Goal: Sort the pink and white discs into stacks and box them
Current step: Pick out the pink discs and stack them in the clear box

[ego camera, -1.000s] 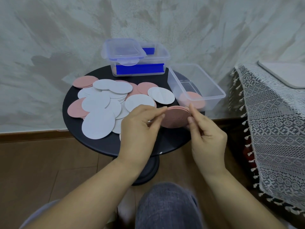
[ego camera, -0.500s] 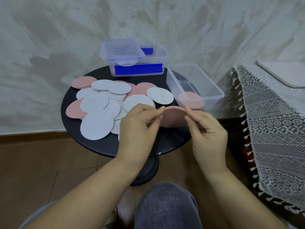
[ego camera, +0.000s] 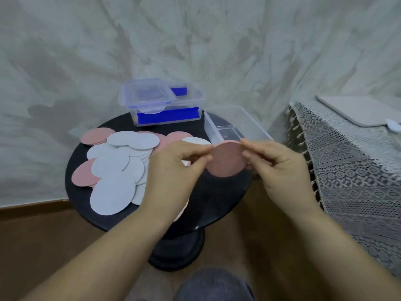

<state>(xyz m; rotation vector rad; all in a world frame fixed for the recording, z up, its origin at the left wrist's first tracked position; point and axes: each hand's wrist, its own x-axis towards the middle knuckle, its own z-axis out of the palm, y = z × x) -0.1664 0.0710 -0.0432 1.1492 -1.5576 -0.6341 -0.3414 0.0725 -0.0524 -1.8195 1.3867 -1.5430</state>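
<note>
A stack of pink discs (ego camera: 226,159) is held upright above the round black table (ego camera: 217,198), its flat face toward me. My left hand (ego camera: 176,170) pinches its left edge and my right hand (ego camera: 280,168) pinches its right edge. Loose white discs (ego camera: 112,192) and pink discs (ego camera: 83,178) lie overlapping on the table's left half. An open clear box (ego camera: 219,127) stands just behind the held stack at the table's right edge; my hands hide its near part.
A clear lidded box with blue inserts (ego camera: 165,103) stands at the table's back, against the pale wall. A lace-covered table (ego camera: 351,166) with a grey board (ego camera: 355,109) is close on the right. My knee (ego camera: 213,285) is below, over the wooden floor.
The stack of pink discs has tipped up to face me and risen slightly, with both hands still on its edges. The camera has tilted, shifting the whole scene lower in view.
</note>
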